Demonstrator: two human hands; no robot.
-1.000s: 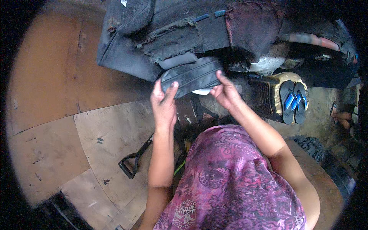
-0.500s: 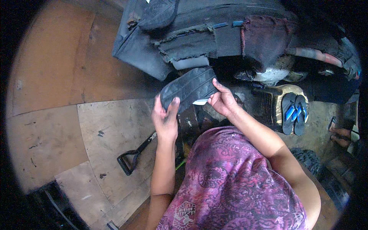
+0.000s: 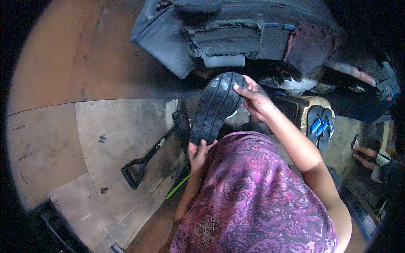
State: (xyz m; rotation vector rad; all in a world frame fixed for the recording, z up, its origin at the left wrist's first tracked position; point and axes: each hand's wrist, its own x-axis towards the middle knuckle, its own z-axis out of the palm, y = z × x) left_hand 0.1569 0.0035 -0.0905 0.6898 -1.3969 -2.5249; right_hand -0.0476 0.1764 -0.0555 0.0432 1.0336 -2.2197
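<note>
Between my two hands is a black rubber sole (image 3: 216, 107), cut in a rounded shoe shape, with long grooves like tyre tread on the side facing up. My left hand (image 3: 199, 154) grips its lower, nearer end, thumb on top. Around the far right end closes my right hand (image 3: 257, 99), its thumb pressed on the tread and the other fingers underneath. A pale edge shows beneath the sole beside my right fingers.
A bench draped in dark, frayed cloth (image 3: 228, 38) stands ahead. To the right, blue-strapped flip-flops (image 3: 319, 126) rest on a tan block. A black-handled tool (image 3: 137, 168) and a green stick (image 3: 178, 186) lie at left. Another person's legs (image 3: 366, 154) show far right.
The sole has turned from lying crosswise and bent to standing more upright, its tread now facing up. My left hand has moved nearer my body; my right hand has shifted slightly right.
</note>
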